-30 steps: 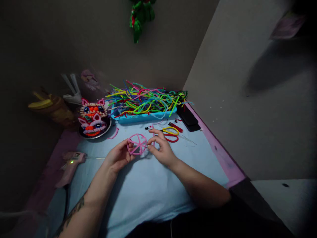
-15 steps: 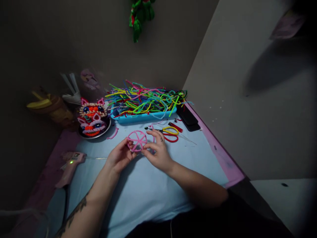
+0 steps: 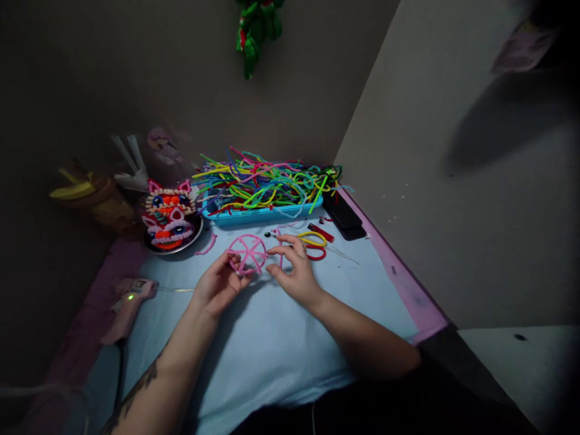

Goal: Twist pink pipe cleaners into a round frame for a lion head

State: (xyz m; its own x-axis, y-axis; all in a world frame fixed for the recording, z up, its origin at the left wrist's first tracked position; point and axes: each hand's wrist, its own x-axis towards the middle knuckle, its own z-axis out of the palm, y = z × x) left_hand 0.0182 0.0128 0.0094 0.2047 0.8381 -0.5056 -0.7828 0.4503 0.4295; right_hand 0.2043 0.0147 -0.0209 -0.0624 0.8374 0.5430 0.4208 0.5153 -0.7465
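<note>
A pink pipe-cleaner wheel [image 3: 248,254], a ring with spokes, is held just above the pale blue table [image 3: 254,338]. My left hand [image 3: 217,287] pinches its lower left rim. My right hand [image 3: 294,272] hovers at the wheel's right side with fingers curled and slightly apart, a short pink pipe-cleaner piece [image 3: 281,257] standing by its fingertips. Whether the right fingers hold that piece is unclear.
A blue tray [image 3: 263,214] heaped with colourful pipe cleaners stands at the back. Red-and-yellow scissors [image 3: 312,246], a red lighter [image 3: 321,232] and a black phone [image 3: 345,216] lie right of my hands. A pipe-cleaner lion head [image 3: 170,214] sits on a plate; a pink glue gun [image 3: 129,302] lies left.
The left hand has turned and lifted the wheel a little up and left. The right hand has come off its rim and drawn slightly away.
</note>
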